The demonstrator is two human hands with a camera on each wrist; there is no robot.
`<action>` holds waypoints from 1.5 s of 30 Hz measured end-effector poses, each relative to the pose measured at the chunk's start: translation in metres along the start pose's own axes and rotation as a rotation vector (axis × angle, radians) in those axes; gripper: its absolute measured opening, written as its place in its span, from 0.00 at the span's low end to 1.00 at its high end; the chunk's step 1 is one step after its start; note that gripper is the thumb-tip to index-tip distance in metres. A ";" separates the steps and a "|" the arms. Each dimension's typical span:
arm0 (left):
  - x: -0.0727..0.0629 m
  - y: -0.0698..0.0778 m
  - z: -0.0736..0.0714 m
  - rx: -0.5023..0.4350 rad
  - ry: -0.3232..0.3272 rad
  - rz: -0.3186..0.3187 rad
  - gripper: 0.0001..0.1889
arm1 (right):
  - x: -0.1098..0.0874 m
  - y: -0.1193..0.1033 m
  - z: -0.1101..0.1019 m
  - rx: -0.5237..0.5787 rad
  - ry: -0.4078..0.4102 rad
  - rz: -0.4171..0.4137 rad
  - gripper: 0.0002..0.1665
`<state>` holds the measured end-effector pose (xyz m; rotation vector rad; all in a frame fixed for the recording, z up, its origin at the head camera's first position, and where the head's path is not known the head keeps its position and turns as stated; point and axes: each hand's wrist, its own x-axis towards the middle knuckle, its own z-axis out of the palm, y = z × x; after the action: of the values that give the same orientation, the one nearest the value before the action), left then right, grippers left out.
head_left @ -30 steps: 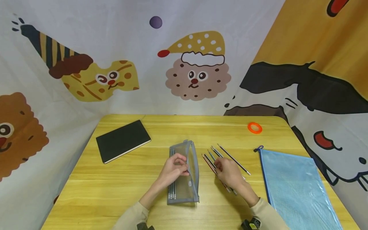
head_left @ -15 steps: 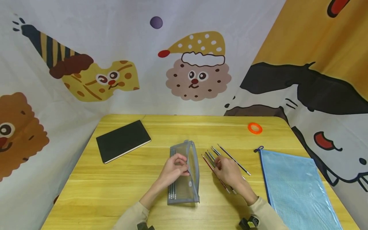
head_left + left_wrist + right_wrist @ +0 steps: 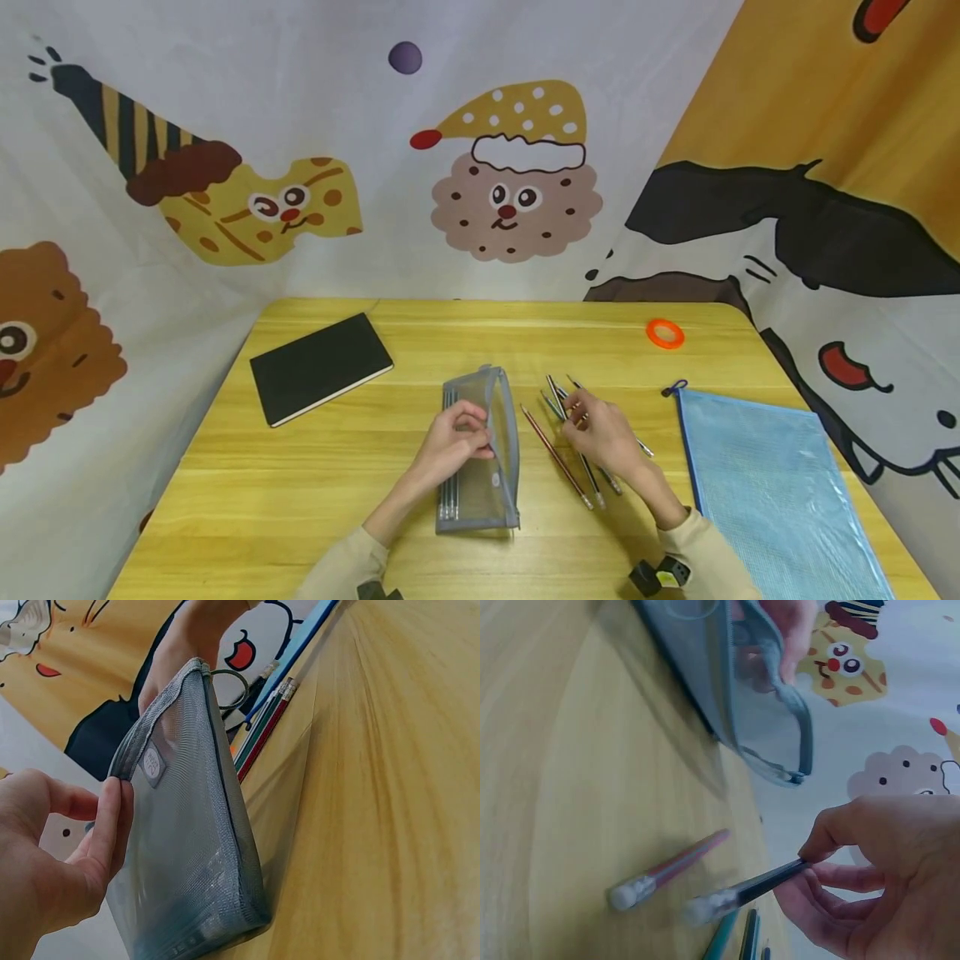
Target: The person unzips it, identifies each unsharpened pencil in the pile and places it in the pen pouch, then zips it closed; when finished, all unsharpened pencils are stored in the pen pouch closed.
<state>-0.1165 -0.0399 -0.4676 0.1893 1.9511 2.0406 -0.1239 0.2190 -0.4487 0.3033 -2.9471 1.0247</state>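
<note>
My left hand (image 3: 450, 442) pinches the opening edge of a grey mesh zip pouch (image 3: 476, 500), holding its mouth apart. Several pencils (image 3: 450, 496) show through the mesh along the pouch's left side. To the right of it, my right hand (image 3: 606, 433) pinches a dark pencil (image 3: 765, 883) between thumb and fingers, its white eraser end towards me. A red pencil (image 3: 555, 454) lies on the table between that hand and the pouch. Other pencils, among them a teal one (image 3: 718, 941), lie under and beside the right hand, partly hidden by it.
A black notebook (image 3: 322, 368) lies at the back left of the wooden table (image 3: 300, 500). Towards the back right is an orange ring (image 3: 665, 334). A blue zip bag (image 3: 772, 475) lies flat along the right side, near my right sleeve.
My right hand has lifted slightly, taking the dark pencil out from among the others. The red pencil now lies apart from the rest. My left hand and the pouch stay put.
</note>
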 end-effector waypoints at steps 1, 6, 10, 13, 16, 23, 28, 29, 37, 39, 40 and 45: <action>0.000 0.000 0.000 0.000 0.001 -0.001 0.16 | 0.000 -0.001 -0.001 0.017 -0.001 0.005 0.13; -0.001 0.000 0.001 -0.004 0.000 -0.003 0.16 | 0.001 -0.004 -0.005 0.132 0.007 0.027 0.12; 0.000 0.000 0.001 -0.003 -0.002 0.000 0.16 | 0.001 -0.007 -0.007 0.220 0.032 0.053 0.12; 0.000 0.000 0.001 -0.001 -0.002 -0.004 0.16 | 0.002 -0.009 -0.007 0.296 0.027 0.073 0.13; 0.001 -0.001 0.002 -0.001 -0.004 -0.004 0.16 | 0.003 -0.012 -0.007 0.381 0.016 0.099 0.14; 0.002 -0.003 0.002 -0.023 -0.003 0.005 0.15 | 0.008 -0.020 -0.004 0.532 0.071 0.157 0.15; 0.002 -0.003 0.002 -0.023 -0.004 0.006 0.16 | 0.011 -0.026 0.004 0.684 0.170 0.203 0.15; 0.002 -0.003 0.002 -0.022 -0.006 0.003 0.16 | 0.012 -0.027 0.006 0.709 0.188 0.208 0.15; 0.002 -0.001 0.003 -0.020 -0.014 0.001 0.16 | 0.018 -0.035 0.021 0.796 0.271 0.194 0.15; 0.002 -0.001 0.003 -0.020 -0.014 0.002 0.16 | 0.019 -0.038 0.027 0.793 0.257 0.194 0.15; 0.003 -0.001 0.003 -0.021 -0.013 0.003 0.15 | 0.019 -0.039 0.030 0.787 0.240 0.194 0.15; 0.004 -0.001 0.002 -0.026 -0.013 0.005 0.15 | 0.018 -0.047 0.045 0.728 0.120 0.189 0.14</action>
<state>-0.1195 -0.0369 -0.4689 0.2007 1.9172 2.0617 -0.1306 0.1521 -0.4543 -0.0463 -2.4145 2.0296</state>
